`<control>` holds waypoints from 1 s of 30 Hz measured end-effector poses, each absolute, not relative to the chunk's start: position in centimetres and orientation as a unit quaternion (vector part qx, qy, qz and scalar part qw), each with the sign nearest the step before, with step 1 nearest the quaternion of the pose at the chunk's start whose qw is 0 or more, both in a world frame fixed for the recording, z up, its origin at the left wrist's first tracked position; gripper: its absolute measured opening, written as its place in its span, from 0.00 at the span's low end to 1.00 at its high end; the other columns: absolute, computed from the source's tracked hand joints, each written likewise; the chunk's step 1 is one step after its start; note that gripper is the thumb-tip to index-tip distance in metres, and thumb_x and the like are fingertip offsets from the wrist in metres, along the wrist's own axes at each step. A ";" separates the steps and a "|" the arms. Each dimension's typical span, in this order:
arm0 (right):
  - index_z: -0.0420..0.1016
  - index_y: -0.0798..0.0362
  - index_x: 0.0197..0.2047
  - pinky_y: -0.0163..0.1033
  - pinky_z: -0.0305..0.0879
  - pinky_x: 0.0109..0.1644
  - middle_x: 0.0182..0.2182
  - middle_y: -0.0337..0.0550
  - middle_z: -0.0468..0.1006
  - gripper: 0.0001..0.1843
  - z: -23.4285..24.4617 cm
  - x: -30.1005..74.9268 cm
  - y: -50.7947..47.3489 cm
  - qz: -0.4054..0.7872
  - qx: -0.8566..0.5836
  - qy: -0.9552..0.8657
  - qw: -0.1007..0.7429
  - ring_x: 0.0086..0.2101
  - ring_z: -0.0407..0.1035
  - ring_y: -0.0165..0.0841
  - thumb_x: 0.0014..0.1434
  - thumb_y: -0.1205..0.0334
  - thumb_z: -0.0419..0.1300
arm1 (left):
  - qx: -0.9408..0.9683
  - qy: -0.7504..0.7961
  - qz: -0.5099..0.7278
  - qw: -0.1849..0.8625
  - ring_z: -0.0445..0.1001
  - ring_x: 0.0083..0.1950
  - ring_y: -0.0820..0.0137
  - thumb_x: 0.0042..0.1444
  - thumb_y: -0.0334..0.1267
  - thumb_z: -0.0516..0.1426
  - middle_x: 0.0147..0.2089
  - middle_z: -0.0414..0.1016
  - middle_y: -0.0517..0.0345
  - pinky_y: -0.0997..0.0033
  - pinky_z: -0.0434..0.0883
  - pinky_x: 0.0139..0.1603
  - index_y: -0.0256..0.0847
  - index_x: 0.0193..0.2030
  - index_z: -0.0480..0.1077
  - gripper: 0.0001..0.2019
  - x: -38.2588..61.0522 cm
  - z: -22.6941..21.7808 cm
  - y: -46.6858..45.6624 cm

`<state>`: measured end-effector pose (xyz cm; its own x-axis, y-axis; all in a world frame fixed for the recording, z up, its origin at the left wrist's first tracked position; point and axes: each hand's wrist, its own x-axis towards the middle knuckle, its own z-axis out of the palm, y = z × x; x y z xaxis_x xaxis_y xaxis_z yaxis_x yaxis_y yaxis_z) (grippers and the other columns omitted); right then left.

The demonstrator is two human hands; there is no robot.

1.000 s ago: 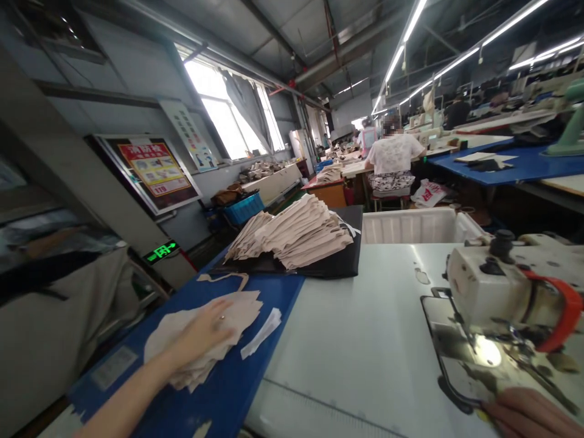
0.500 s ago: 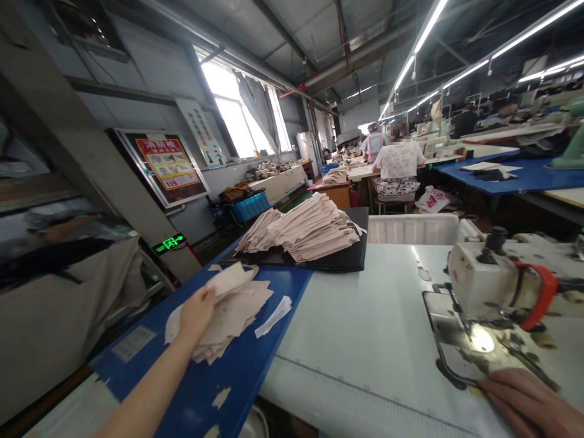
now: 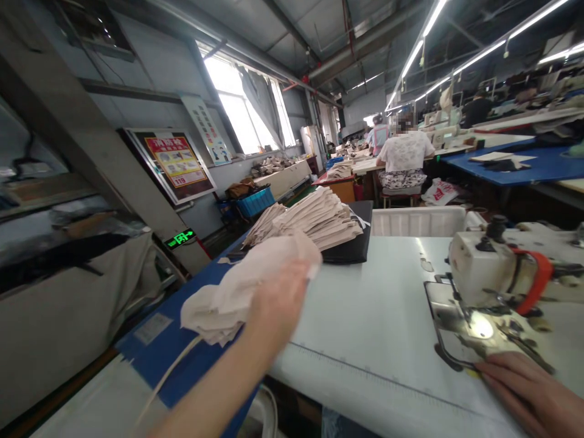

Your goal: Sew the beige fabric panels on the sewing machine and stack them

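Note:
My left hand (image 3: 276, 298) is raised above the table's left part and grips a beige fabric piece (image 3: 269, 258), blurred by motion, with a thin strap hanging below it. Under it lies a small stack of beige pieces (image 3: 205, 313) on the blue board (image 3: 168, 347). My right hand (image 3: 531, 392) rests flat on the white table (image 3: 365, 328) just in front of the sewing machine (image 3: 497, 274), near its lit needle plate (image 3: 460, 328); its fingers lie stretched out and hold nothing.
A taller pile of beige cut pieces (image 3: 314, 219) lies on a black sheet at the table's far left. A white bin (image 3: 417, 220) stands behind the table. A seated person (image 3: 404, 158) works at another table ahead. Blue tables (image 3: 520, 167) stand at the right.
My left hand has picked a fabric piece off the small stack and swung it up and to the right. My right hand stays by the machine.

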<state>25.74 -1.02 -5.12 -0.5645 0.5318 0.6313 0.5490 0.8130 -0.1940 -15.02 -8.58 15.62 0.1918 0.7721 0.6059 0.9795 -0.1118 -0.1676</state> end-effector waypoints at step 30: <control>0.77 0.54 0.51 0.47 0.70 0.56 0.48 0.51 0.79 0.15 -0.8 18.9 -4.8 0.072 -0.332 -0.905 0.256 0.50 0.73 0.40 0.67 0.67 0.52 | -0.808 -0.573 -0.136 0.022 0.62 0.68 0.58 0.66 0.39 0.49 0.68 0.64 0.46 0.51 0.65 0.65 0.40 0.63 0.66 0.20 -1.1 -0.5 -4.3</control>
<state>18.90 -4.79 -0.78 -0.6478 0.6379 0.4164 0.5644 0.7690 -0.3001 -1.13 -4.28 -0.47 0.3069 0.9195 0.2456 0.9315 -0.3431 0.1205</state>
